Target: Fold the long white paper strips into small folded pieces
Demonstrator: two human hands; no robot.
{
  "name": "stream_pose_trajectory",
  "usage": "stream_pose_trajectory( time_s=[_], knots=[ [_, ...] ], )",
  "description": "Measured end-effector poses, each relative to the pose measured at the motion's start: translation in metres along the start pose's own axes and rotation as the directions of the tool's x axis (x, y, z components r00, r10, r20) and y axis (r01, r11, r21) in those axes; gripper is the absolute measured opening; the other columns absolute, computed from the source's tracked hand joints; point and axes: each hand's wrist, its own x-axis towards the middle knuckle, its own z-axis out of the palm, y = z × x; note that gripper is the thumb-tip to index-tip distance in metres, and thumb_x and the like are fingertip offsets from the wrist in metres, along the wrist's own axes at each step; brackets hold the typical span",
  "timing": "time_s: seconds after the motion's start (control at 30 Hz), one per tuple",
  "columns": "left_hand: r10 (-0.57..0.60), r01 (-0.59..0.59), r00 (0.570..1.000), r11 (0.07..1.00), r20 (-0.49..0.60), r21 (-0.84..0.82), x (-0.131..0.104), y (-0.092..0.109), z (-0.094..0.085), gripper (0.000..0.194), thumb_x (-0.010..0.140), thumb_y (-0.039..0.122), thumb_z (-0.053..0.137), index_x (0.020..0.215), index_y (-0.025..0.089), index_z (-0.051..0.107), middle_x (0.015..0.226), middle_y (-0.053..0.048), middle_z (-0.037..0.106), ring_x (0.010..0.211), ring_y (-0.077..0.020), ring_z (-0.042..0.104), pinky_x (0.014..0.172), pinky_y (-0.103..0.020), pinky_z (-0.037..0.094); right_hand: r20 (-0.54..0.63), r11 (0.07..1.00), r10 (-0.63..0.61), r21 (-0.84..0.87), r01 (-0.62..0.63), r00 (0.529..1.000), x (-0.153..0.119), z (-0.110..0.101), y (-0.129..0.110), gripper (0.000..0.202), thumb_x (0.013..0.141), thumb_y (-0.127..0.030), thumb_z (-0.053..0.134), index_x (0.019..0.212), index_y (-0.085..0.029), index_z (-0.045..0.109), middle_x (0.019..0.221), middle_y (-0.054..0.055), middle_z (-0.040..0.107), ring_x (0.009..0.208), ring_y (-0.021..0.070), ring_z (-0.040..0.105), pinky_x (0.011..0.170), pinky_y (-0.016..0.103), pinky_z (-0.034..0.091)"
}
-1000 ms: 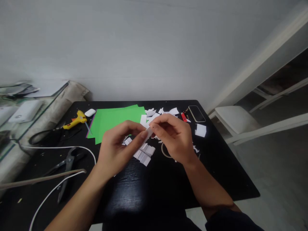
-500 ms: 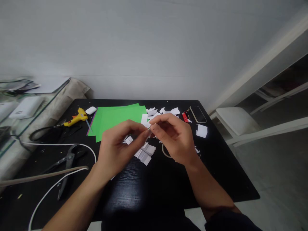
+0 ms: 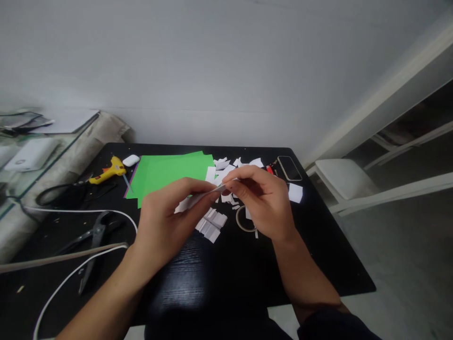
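Note:
Between both hands, above the black table, is a narrow white piece of paper (image 3: 198,198), seen nearly edge-on. My left hand (image 3: 173,217) pinches it between thumb and forefinger. The fingertips of my right hand (image 3: 264,200) grip its other end, close to the left fingertips. Just below the hands lies a small folded white paper piece (image 3: 212,225) with several creases. Beside it, partly behind my right hand, rests a roll of tape (image 3: 244,222). White paper scraps (image 3: 222,165) are heaped behind the hands, and green sheets (image 3: 170,169) lie to the left of them.
At the left are a yellow glue gun (image 3: 112,171), black-handled pliers (image 3: 97,233) and a white cable (image 3: 116,212) across the table (image 3: 240,269). A phone (image 3: 289,168) and a square paper piece (image 3: 295,192) lie at the right. A white stool (image 3: 338,177) stands beyond the edge.
My hands have drawn slightly apart, and more of the white paper shows between them. More of the tape roll is uncovered. The view has shifted slightly.

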Motion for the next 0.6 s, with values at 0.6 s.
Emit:
stream_pose_trajectory(
  time_s=[0.6],
  knots=[
    [-0.001,-0.003,0.997,0.999,0.071,0.047,0.004,-0.010,-0.009,0.012,0.091,0.036,0.076,0.098,0.026,0.077,0.087,0.000,0.078,0.074,-0.0174,0.069,0.066,-0.027,0.050,-0.049,0.999,0.025,0.036,-0.023,0.999,0.001,0.000,0.001,0.004,0.099,-0.026,0.070,0.098,-0.023,0.072,0.091,0.001,0.076,0.079,0.0150,0.074,0.075,0.030,0.065]
  ],
)
